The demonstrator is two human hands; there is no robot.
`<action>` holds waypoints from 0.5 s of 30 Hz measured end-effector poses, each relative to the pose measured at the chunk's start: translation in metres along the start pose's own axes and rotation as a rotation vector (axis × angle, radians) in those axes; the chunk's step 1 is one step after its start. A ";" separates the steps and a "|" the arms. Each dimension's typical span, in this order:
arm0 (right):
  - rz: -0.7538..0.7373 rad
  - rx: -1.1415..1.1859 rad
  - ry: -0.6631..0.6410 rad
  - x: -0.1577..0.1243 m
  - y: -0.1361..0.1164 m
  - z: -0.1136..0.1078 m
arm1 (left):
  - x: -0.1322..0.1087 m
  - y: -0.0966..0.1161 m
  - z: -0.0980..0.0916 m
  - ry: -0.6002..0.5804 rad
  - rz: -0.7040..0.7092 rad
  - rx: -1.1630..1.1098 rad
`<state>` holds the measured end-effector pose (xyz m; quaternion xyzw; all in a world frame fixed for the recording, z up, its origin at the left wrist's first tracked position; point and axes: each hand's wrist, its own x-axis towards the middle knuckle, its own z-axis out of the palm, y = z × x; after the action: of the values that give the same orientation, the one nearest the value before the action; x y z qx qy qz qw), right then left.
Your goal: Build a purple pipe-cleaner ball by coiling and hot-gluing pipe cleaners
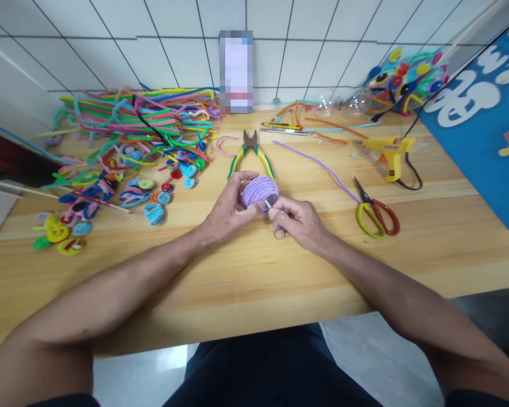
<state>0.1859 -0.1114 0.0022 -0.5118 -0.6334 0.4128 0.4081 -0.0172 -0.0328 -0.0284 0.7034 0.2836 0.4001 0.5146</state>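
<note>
Between my hands is a round purple coil of fuzzy stems (257, 191), held above the wooden table. My left hand (233, 209) wraps round its left side, thumb along the lower front. Closed in a pinch at the coil's right edge, my right hand (294, 220) holds a small metal tool (279, 232) with a ring end below the fingers; its thin tip touches the coil's opening. Just beyond the coil lie green-yellow pliers (250, 150), jaws pointing away.
Piled colourful stems (127, 121) and small coiled pieces (154, 212) cover the left. A phone (236, 70) leans on the tiled wall. To the right are scissors (375, 212), a yellow glue gun (392, 155), a purple stem (322, 165) and a decorated clear ball (401, 82).
</note>
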 end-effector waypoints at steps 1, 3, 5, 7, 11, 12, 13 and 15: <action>0.001 0.004 -0.002 0.000 0.000 0.000 | 0.000 -0.001 0.000 0.002 0.001 0.001; 0.001 0.004 -0.004 0.001 0.000 0.001 | 0.000 -0.001 0.000 0.001 0.001 0.005; 0.001 -0.010 -0.003 0.002 0.000 0.001 | -0.001 -0.001 0.000 0.000 0.000 0.011; 0.000 -0.031 -0.005 0.002 0.000 0.002 | -0.001 -0.001 0.000 -0.002 -0.001 0.011; 0.005 -0.045 -0.008 0.002 -0.001 0.002 | -0.001 -0.002 -0.001 -0.004 0.005 0.006; 0.009 -0.042 -0.007 0.002 -0.001 0.002 | -0.001 -0.002 -0.001 -0.006 0.006 0.007; 0.012 -0.039 -0.006 0.002 -0.001 0.002 | -0.001 -0.002 -0.001 -0.008 0.006 0.008; 0.009 -0.038 -0.003 0.002 -0.001 0.002 | 0.000 -0.001 -0.001 -0.015 0.003 0.012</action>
<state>0.1835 -0.1097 0.0026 -0.5217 -0.6393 0.4034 0.3955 -0.0182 -0.0321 -0.0294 0.7097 0.2811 0.3939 0.5119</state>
